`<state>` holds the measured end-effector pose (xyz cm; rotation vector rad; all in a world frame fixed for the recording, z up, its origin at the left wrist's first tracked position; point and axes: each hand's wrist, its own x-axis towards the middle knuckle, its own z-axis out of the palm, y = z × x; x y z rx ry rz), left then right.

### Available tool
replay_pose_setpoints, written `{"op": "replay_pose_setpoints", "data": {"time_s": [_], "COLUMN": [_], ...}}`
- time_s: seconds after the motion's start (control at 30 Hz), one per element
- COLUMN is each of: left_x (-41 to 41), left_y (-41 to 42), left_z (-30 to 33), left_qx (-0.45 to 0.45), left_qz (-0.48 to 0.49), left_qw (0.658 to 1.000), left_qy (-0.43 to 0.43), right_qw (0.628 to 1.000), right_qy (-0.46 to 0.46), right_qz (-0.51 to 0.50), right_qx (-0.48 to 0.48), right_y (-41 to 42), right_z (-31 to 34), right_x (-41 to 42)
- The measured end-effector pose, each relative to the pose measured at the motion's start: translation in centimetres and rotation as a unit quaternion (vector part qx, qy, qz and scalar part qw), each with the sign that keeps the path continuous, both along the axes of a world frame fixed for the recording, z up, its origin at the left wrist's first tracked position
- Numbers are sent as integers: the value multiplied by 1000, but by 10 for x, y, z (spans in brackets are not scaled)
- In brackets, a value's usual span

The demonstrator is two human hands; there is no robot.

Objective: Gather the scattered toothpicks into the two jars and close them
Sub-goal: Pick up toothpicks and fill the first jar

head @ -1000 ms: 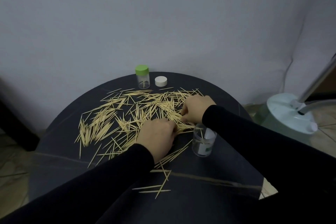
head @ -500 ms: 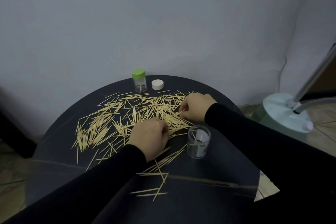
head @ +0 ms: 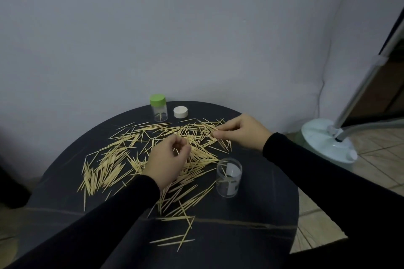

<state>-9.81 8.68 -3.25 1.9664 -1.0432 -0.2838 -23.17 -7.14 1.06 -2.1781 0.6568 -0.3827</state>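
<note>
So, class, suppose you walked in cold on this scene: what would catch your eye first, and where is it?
The pale toothpicks strewn across the dark round table, with both hands over the heap: the left hand near the middle, the right hand pinching toothpicks at the far right. Next, the green-lidded jar at the far edge and the open jar on the right.

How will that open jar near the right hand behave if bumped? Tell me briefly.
The open jar looks light: clear walls, only a few toothpicks inside. Standing upright and taller than wide, it would probably tip easily. Being round, it would likely roll across the table.
</note>
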Motion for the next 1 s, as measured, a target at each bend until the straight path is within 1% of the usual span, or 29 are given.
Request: {"op": "replay_pose_setpoints", "data": {"time_s": [0.07, 0.17, 0.2, 0.27, 0.43, 0.63, 0.77, 0.87, 0.9, 1.0], "left_x": [-2, -9, -13, -20, -33, -35, -38, -40, -40, -39], "left_y": [1, 3, 4, 6, 8, 4, 1, 2, 2, 2], "left_z": [6, 16, 18, 20, 17, 5, 0, -2, -2, -3], "left_qx": [-48, -125, -144, -165, -188, -171, -158, -137, -127, -108], "left_qz": [-1, -20, -30, -50, -96, -133, -141, -161, -162, -154], "left_qw": [998, 986, 981, 976, 971, 972, 976, 977, 978, 981], "left_qy": [32, 108, 126, 131, 117, 93, 53, 4, -17, -40], "right_qw": [998, 989, 987, 984, 975, 977, 981, 980, 980, 980], "right_qy": [-32, -54, -56, -45, -24, 0, 21, 42, 44, 35], "right_qz": [30, 88, 103, 128, 181, 176, 176, 194, 195, 197], "right_qx": [49, 105, 113, 116, 129, 124, 84, 4, -11, -16], "right_y": [1, 1, 1, 0, -2, -9, -6, -6, -6, -5], "right_z": [4, 6, 4, 1, -11, -17, -17, -17, -17, -13], "right_x": [-6, -14, -16, -19, -25, -37, -39, -39, -40, -40]}}
